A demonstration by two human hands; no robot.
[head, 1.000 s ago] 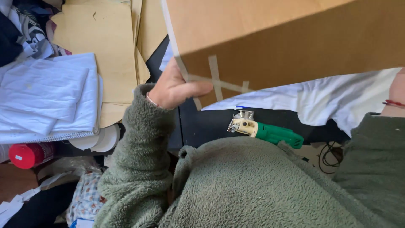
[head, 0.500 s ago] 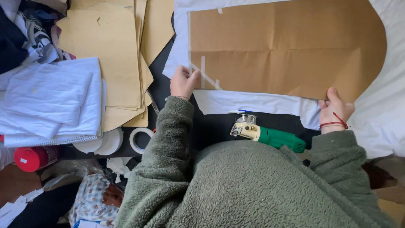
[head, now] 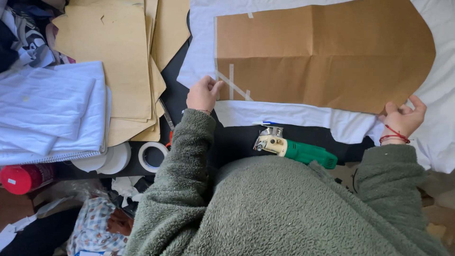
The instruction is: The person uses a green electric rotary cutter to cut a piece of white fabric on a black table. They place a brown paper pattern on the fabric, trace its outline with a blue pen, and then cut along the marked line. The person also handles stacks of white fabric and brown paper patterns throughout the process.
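Head view, brown paper pattern (head: 322,57) between left hand (head: 203,94) – right hand (head: 404,118)

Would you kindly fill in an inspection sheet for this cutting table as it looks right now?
Surface: black table, mostly covered.
Job's things: brown paper pattern flat on white fabric.
Clutter: green rotary cutter, tape rolls, stacked paper patterns, folded cloth, red container.
Grippers: left hand on the pattern's lower left corner; right hand at its lower right edge.
Cables: dark loop, hard to tell.
Surroundings: nothing seen.
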